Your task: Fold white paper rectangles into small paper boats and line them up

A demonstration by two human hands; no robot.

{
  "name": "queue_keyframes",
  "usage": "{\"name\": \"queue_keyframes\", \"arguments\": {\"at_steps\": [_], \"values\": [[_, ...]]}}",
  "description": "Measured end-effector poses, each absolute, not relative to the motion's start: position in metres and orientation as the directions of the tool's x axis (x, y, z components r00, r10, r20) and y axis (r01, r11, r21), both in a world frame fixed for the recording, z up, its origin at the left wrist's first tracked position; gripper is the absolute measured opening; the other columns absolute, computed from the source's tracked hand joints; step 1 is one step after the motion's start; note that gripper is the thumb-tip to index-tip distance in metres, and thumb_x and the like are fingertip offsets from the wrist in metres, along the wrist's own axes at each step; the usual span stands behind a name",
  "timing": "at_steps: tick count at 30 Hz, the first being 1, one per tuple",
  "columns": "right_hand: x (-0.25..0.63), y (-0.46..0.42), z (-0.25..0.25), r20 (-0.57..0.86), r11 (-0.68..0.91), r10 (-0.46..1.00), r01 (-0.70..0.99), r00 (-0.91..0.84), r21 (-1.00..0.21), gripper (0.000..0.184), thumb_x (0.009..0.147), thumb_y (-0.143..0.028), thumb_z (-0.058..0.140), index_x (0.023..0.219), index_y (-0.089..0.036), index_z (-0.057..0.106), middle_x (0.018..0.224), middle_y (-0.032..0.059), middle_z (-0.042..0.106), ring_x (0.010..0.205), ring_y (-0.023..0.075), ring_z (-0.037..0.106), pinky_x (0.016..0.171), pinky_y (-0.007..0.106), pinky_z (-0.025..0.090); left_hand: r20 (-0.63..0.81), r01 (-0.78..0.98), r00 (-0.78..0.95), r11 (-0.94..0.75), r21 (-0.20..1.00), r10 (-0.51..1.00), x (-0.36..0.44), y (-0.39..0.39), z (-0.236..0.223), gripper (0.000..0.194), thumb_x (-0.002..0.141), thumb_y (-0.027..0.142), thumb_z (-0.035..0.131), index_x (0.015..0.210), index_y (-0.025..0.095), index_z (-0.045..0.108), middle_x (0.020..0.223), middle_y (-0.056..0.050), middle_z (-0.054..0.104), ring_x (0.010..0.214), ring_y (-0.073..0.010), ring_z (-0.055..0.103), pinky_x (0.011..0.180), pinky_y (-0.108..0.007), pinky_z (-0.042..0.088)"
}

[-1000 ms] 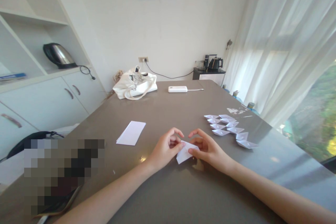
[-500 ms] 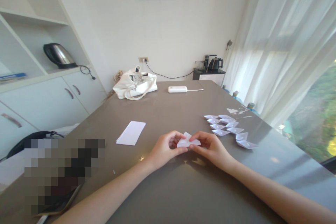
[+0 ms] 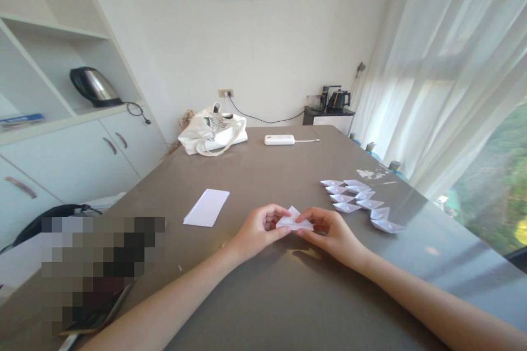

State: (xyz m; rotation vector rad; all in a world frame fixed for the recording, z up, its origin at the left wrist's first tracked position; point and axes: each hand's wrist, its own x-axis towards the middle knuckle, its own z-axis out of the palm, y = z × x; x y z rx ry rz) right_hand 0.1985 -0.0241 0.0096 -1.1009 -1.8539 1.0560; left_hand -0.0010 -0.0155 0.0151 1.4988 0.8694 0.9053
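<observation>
Both my hands pinch a small folded white paper piece (image 3: 293, 220) just above the grey table (image 3: 263, 296), near its middle. My left hand (image 3: 259, 230) grips the piece's left end between thumb and fingers. My right hand (image 3: 329, 233) grips its right end the same way. The piece shows a small peak in its middle, like a paper boat. To the right, several finished white paper boats (image 3: 358, 200) lie in a cluster on the table.
A stack of white paper sheets (image 3: 206, 207) lies left of my hands. At the far end sit a white handbag (image 3: 213, 134) and a white power bank (image 3: 279, 139) with a cable. A pixelated patch covers the near left. Curtains hang along the right side.
One second ago the paper hung lower and tilted between my hands. I raised it and pulled it out flat and horizontal; it has barely moved in the last half second.
</observation>
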Motion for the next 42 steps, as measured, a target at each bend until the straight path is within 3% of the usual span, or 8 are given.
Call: {"name": "queue_keyframes", "arguments": {"at_steps": [9, 22, 28, 34, 42], "values": [[0.1981, -0.0251, 0.013, 0.16, 0.278, 0.922, 0.318, -0.352, -0.906, 0.024, 0.075, -0.033, 0.067, 0.091, -0.015, 0.064, 0.087, 0.0064, 0.068, 0.074, 0.0174, 0.063, 0.067, 0.028, 0.052, 0.074, 0.068, 0.457, -0.118, 0.991, 0.886, -0.0013, -0.0139, 0.0118, 0.04, 0.065, 0.019, 0.075, 0.1, 0.011, 0.058, 0.1, -0.011, 0.066, 0.087, -0.0179, 0.063, 0.083, -0.032, 0.047], [0.1996, -0.0239, 0.0058, 0.195, 0.301, 0.912, 0.266, -0.36, -0.916, 0.024, 0.076, -0.028, 0.066, 0.097, -0.016, 0.062, 0.095, 0.0069, 0.067, 0.084, 0.0193, 0.065, 0.078, 0.032, 0.053, 0.095, 0.067, 0.449, -0.14, 0.988, 0.888, -0.003, -0.0119, 0.0115, 0.034, 0.075, 0.027, 0.069, 0.103, 0.009, 0.06, 0.107, -0.014, 0.067, 0.094, -0.0196, 0.064, 0.087, -0.033, 0.047], [0.2, -0.0229, 0.005, 0.186, 0.288, 0.916, 0.261, -0.355, -0.922, 0.024, 0.075, -0.028, 0.066, 0.096, -0.016, 0.062, 0.093, 0.0066, 0.068, 0.081, 0.0195, 0.066, 0.075, 0.032, 0.054, 0.123, 0.041, 0.461, -0.16, 0.986, 0.879, -0.004, -0.0112, 0.0077, 0.035, 0.075, 0.028, 0.068, 0.104, 0.01, 0.06, 0.109, -0.014, 0.066, 0.097, -0.0206, 0.063, 0.089, -0.033, 0.047], [0.1988, -0.0238, 0.006, 0.192, 0.289, 0.916, 0.25, -0.351, -0.924, 0.023, 0.076, -0.028, 0.066, 0.095, -0.016, 0.062, 0.094, 0.0065, 0.067, 0.083, 0.0199, 0.065, 0.074, 0.031, 0.054, 0.123, 0.068, 0.471, -0.175, 0.982, 0.874, -0.0031, -0.0127, 0.0077, 0.044, 0.067, 0.024, 0.076, 0.106, 0.011, 0.059, 0.103, -0.012, 0.068, 0.09, -0.0198, 0.064, 0.085, -0.033, 0.048], [0.1984, -0.0241, 0.0061, 0.196, 0.294, 0.915, 0.251, -0.353, -0.922, 0.022, 0.076, -0.027, 0.066, 0.094, -0.016, 0.061, 0.091, 0.006, 0.066, 0.079, 0.018, 0.064, 0.072, 0.03, 0.053, 0.133, 0.103, 0.437, -0.196, 0.975, 0.89, -0.0042, -0.0123, 0.0077, 0.035, 0.076, 0.029, 0.067, 0.105, 0.01, 0.061, 0.107, -0.014, 0.068, 0.089, -0.0193, 0.065, 0.083, -0.032, 0.049]]}}
